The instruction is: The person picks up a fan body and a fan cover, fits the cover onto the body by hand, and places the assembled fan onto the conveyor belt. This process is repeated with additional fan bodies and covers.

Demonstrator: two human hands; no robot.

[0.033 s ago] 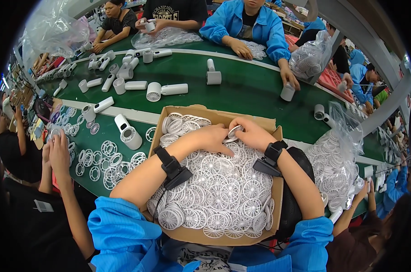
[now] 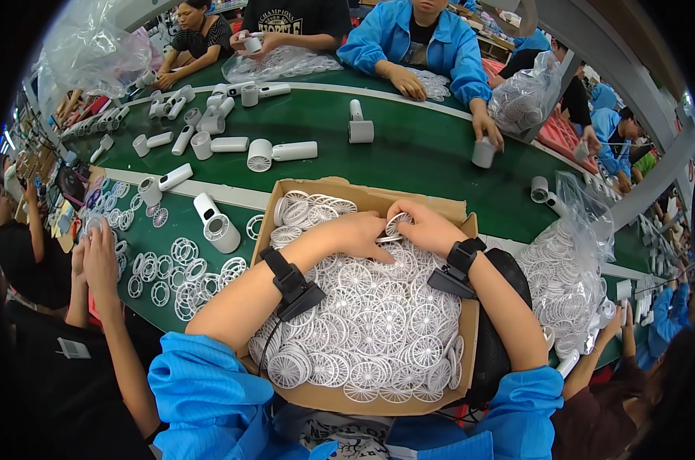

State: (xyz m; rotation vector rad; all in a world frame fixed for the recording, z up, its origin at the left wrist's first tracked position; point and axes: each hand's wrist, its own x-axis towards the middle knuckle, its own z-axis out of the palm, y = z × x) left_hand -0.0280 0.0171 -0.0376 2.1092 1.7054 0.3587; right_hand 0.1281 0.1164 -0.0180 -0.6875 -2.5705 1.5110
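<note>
One white spoked plastic disc (image 2: 397,223), 12 o'clock in brown cardboard box (image 2: 332,399), barely shifted, still pinched by bare right hand (image 2: 432,228), so mid-handling; left hand (image 2: 360,234) grip: can't tell.

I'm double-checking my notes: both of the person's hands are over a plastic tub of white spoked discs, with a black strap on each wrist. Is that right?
Not quite: the head view shows an open cardboard box, not a plastic tub. The rest holds: left hand and right hand are over the white spoked discs, with a black strap on each wrist.
</note>
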